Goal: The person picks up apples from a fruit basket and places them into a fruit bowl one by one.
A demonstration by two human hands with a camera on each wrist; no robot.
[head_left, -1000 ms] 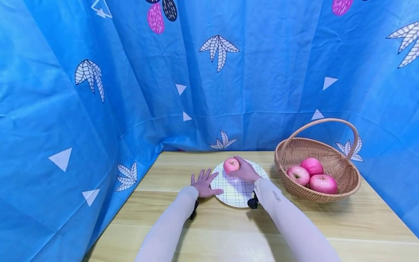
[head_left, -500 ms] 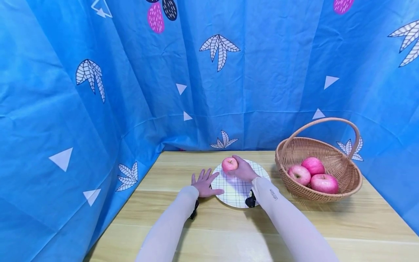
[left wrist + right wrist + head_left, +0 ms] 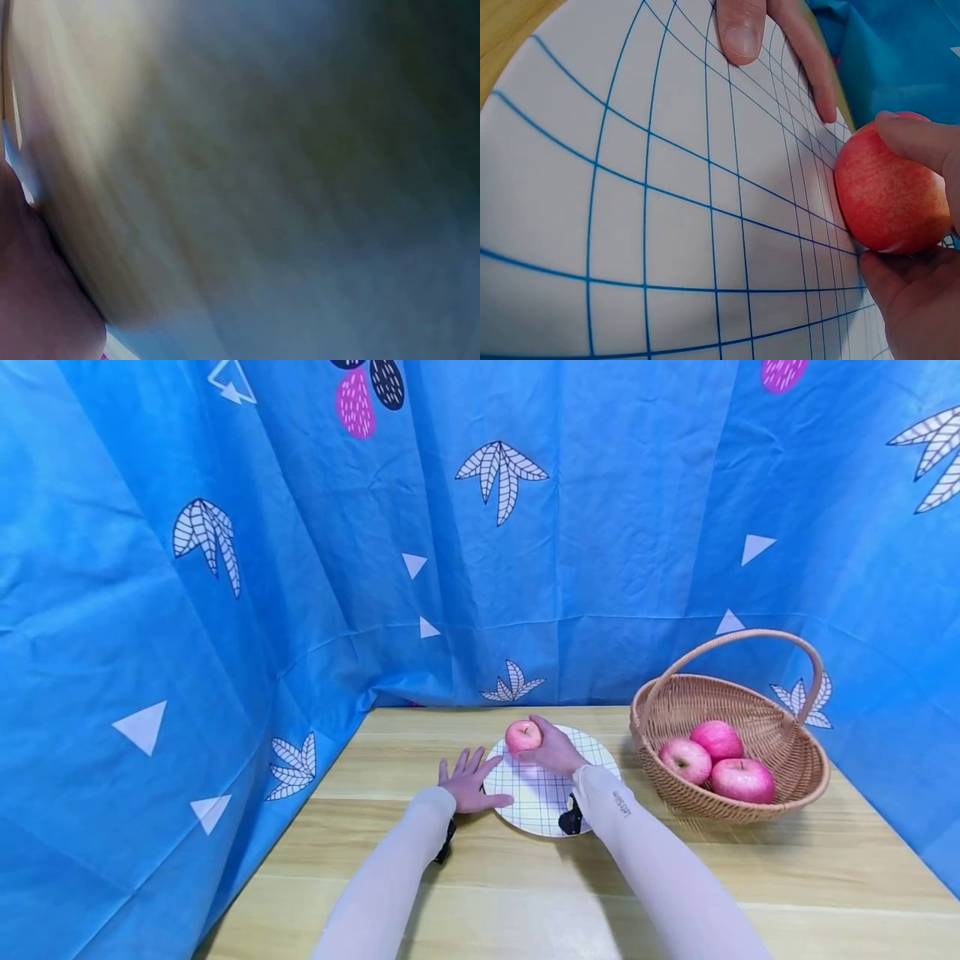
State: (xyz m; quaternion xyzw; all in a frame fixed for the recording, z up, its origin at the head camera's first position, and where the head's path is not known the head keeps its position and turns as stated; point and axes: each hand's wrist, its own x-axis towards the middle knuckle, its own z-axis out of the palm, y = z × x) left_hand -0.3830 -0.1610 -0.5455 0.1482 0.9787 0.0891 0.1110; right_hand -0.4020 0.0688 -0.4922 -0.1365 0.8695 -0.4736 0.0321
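Note:
A pink-red apple (image 3: pixel 522 737) is at the far left part of a white plate (image 3: pixel 542 802) with a blue grid pattern. My right hand (image 3: pixel 555 750) grips it from the right; in the right wrist view the thumb and fingers lie around the apple (image 3: pixel 889 191), right at the plate's surface (image 3: pixel 675 232). My left hand (image 3: pixel 468 785) lies with fingers spread at the plate's left rim, its thumb over the edge. The left wrist view is blurred and shows mostly tabletop, with part of the hand (image 3: pixel 45 292) at the lower left.
A wicker basket (image 3: pixel 667 793) with a tall arched handle (image 3: pixel 738 635) stands right of the plate on the wooden table (image 3: pixel 510 902). Three apples (image 3: pixel 742 780) lie inside it. Blue patterned curtain (image 3: pixel 622 527) surrounds the table's back and sides.
My right hand has shifted the apple slightly left over the plate, still gripping it. The left hand has stayed at the plate's left rim.

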